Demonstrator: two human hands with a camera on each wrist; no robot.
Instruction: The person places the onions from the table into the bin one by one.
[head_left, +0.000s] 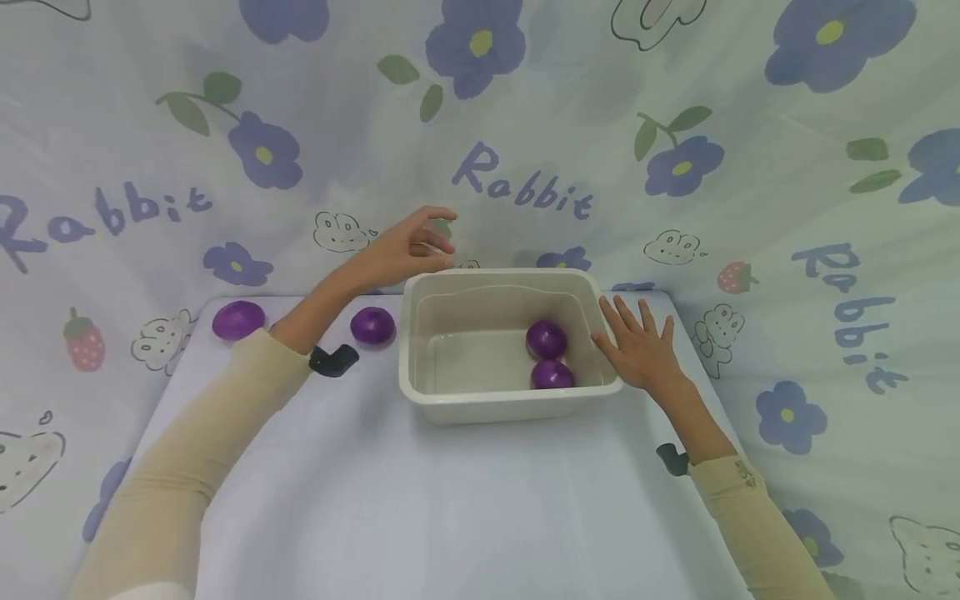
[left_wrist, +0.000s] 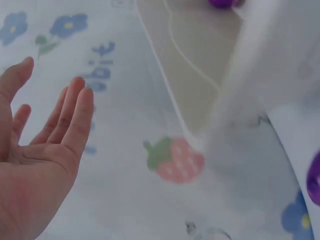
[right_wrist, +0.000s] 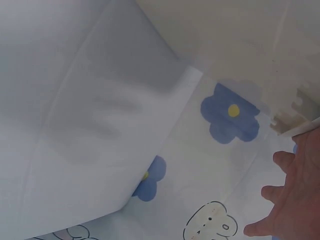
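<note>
A cream plastic bin [head_left: 480,407] stands on the white table, holding two shiny purple round objects [head_left: 546,339] against its right side; their exact kind I cannot tell. My left hand [head_left: 408,248] hovers beyond the bin's far left corner, with loosely bent fingers and nothing in them. In the left wrist view that hand [left_wrist: 47,145] shows its palm, apart from the bin wall. My right hand [head_left: 641,348] is spread flat at the bin's right rim, its thumb near or on the edge. The right wrist view catches only part of this hand [right_wrist: 295,195].
Left of the bin lie a purple round object [head_left: 372,326] and another [head_left: 238,320]; a sliver of purple shows behind my left wrist. A flower-printed cloth [head_left: 360,150] covers the back and sides around the white tabletop [head_left: 465,508].
</note>
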